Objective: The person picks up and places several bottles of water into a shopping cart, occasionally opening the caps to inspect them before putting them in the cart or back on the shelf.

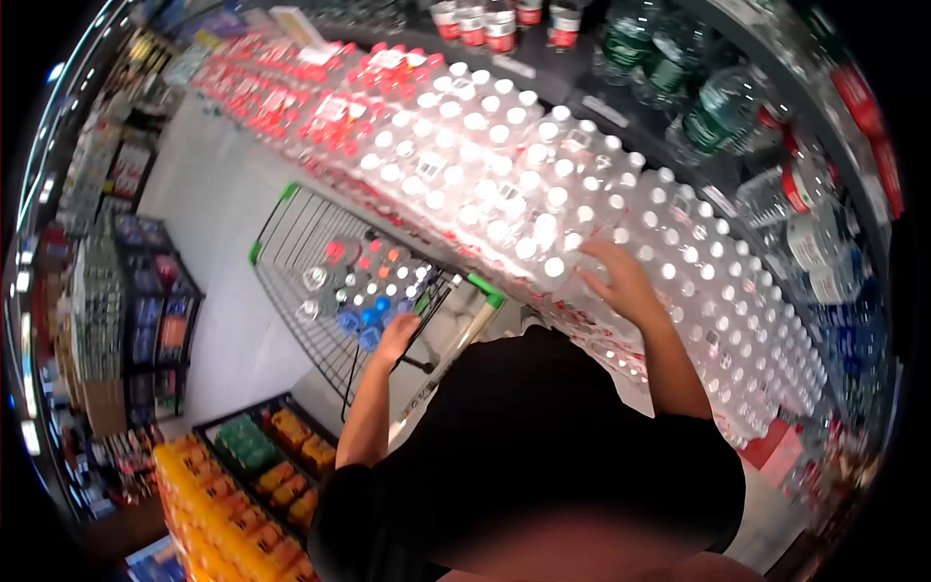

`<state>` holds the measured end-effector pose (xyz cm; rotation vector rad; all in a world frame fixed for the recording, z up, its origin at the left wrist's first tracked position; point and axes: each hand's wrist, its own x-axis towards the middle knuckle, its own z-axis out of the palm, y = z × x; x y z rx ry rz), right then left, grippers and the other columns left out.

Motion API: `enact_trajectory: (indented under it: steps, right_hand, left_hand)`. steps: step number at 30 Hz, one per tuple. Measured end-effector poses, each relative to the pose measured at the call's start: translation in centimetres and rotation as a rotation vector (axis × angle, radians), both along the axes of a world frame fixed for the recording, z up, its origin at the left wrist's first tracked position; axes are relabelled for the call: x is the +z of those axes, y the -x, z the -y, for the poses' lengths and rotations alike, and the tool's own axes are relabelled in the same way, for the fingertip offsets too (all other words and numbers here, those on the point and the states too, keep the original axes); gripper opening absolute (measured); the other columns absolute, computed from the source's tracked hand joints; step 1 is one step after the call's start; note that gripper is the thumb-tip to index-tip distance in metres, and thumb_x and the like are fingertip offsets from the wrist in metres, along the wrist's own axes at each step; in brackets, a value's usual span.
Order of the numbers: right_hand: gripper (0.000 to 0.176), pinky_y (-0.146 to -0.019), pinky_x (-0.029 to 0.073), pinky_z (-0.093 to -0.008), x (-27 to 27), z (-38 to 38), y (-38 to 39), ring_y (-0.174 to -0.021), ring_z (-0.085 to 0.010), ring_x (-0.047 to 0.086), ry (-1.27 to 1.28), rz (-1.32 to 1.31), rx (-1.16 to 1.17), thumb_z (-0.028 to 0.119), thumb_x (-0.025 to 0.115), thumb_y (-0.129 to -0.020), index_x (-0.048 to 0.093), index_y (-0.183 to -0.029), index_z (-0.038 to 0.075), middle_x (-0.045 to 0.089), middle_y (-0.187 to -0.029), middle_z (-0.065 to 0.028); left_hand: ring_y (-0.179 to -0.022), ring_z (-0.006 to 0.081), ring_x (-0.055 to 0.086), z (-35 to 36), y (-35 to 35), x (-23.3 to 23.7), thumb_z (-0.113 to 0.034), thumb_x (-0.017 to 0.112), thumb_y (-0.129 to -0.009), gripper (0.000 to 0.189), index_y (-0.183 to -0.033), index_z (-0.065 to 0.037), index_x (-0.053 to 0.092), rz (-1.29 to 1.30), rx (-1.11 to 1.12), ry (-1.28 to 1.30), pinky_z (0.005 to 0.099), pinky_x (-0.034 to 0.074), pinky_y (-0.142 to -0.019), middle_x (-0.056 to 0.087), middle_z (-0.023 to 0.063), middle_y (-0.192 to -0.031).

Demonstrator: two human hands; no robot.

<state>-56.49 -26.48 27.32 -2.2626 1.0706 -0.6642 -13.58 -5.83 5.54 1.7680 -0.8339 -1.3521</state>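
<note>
My left hand (pixel 395 339) reaches down into a wire shopping cart (pixel 291 247) with green trim, fingers curled near bottles with blue caps (pixel 367 320); whether it grips one is unclear. The cart holds several bottles with red, white and blue caps. My right hand (pixel 621 281) lies flat, fingers spread, on top of shrink-wrapped packs of white-capped water bottles (pixel 504 194) stacked in a long row in front of me. My dark shirt hides the lower middle of the view.
Shelves (pixel 601 107) above the packs carry larger water bottles with red and green labels. Packs of red-capped bottles (pixel 281 92) continue to the far left. Orange and green drink packs (pixel 247 475) stand at lower left. A pale floor aisle (pixel 208 213) runs left of the cart.
</note>
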Motion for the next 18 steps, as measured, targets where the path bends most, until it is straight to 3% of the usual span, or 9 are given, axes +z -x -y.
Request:
enact_trajectory:
  steps: [1,2,3,7,10,13,14,15,18]
  right_hand:
    - [0.034,-0.097,0.047,-0.0406,-0.5,0.8,1.3,-0.113,-0.0332,0.059,0.037,-0.014,-0.041,0.016,0.068,-0.086,0.063,-0.117,0.003,0.064,-0.120,-0.0154]
    - [0.035,-0.097,0.047,-0.0389,0.1,1.5,2.5,-0.115,-0.0321,0.059,-0.023,0.029,-0.058,0.013,0.068,-0.087,0.062,-0.120,0.003,0.063,-0.123,-0.0158]
    - [0.034,-0.096,0.048,-0.0370,0.1,2.3,3.9,-0.114,-0.0303,0.060,-0.044,0.037,-0.117,0.011,0.067,-0.088,0.062,-0.120,0.002,0.063,-0.123,-0.0154]
    - [0.039,-0.096,0.046,-0.0362,0.5,7.1,11.1,-0.115,-0.0276,0.059,0.209,0.034,-0.286,0.007,0.064,-0.091,0.056,-0.129,0.000,0.060,-0.128,-0.0145]
    - [0.042,-0.101,0.044,-0.0368,2.1,12.1,18.1,-0.115,-0.0271,0.058,0.612,0.077,-0.488,0.010,0.068,-0.091,0.056,-0.129,0.000,0.057,-0.131,-0.0152]
    - [0.039,-0.091,0.052,-0.0390,4.9,15.8,25.1,-0.107,-0.0269,0.061,0.753,0.032,-0.862,0.019,0.074,-0.087,0.063,-0.117,-0.003,0.061,-0.121,-0.0191]
    - [0.041,-0.088,0.053,-0.0393,6.5,15.9,25.4,-0.103,-0.0280,0.062,0.905,0.003,-0.924,0.023,0.077,-0.084,0.064,-0.113,-0.002,0.062,-0.116,-0.0195]
    - [0.048,-0.088,0.051,-0.0432,6.2,18.2,28.4,-0.100,-0.0329,0.061,0.926,0.185,-0.849,0.032,0.080,-0.080,0.065,-0.111,-0.002,0.063,-0.113,-0.0200]
    - [0.064,-0.090,0.048,-0.0492,6.9,21.3,33.0,-0.099,-0.0393,0.060,1.200,-0.263,-1.008,0.046,0.078,-0.077,0.062,-0.114,-0.003,0.063,-0.111,-0.0205]
  left_hand:
    - [-0.096,0.0193,0.061,0.3,1.8,1.3,-0.033,0.064,-0.094,0.041,-0.118,0.001,0.061,0.112,-0.051,-0.129,0.0321,0.048,-0.083,0.066,0.0087,-0.103]
    - [-0.100,0.0303,0.064,-0.6,1.7,-2.3,-0.038,0.063,-0.093,0.044,-0.114,0.002,0.063,0.598,-0.252,0.132,0.0392,0.050,-0.085,0.066,0.0155,-0.108]
    - [-0.106,0.0388,0.062,-0.7,3.2,-0.8,-0.047,0.063,-0.090,0.056,-0.120,0.000,0.059,0.778,-0.290,-0.050,0.0454,0.051,-0.087,0.062,0.0183,-0.118]
    - [-0.106,0.0361,0.064,0.8,7.5,2.8,-0.056,0.064,-0.085,0.070,-0.128,-0.004,0.047,0.975,-0.307,-0.447,0.0463,0.055,-0.082,0.055,0.0163,-0.125]
    - [-0.105,0.0349,0.064,0.7,8.2,2.1,-0.047,0.068,-0.083,0.061,-0.122,-0.004,0.049,1.017,-0.230,-0.443,0.0456,0.054,-0.083,0.059,0.0153,-0.119]
    - [-0.108,0.0332,0.062,0.4,9.1,1.6,-0.040,0.070,-0.081,0.054,-0.118,-0.004,0.052,1.088,-0.143,-0.398,0.0452,0.050,-0.090,0.061,0.0145,-0.117]
    - [-0.108,0.0327,0.062,0.2,9.3,1.3,-0.038,0.070,-0.080,0.052,-0.116,-0.004,0.053,1.118,-0.116,-0.376,0.0451,0.049,-0.092,0.061,0.0143,-0.116]
    - [-0.107,0.0325,0.061,0.0,9.5,1.0,-0.037,0.071,-0.079,0.051,-0.114,-0.004,0.053,1.138,-0.096,-0.350,0.0451,0.049,-0.090,0.062,0.0140,-0.114]
    - [-0.104,0.0323,0.061,-0.3,9.8,0.6,-0.032,0.072,-0.075,0.047,-0.110,-0.005,0.054,1.174,-0.041,-0.302,0.0452,0.049,-0.087,0.063,0.0130,-0.108]
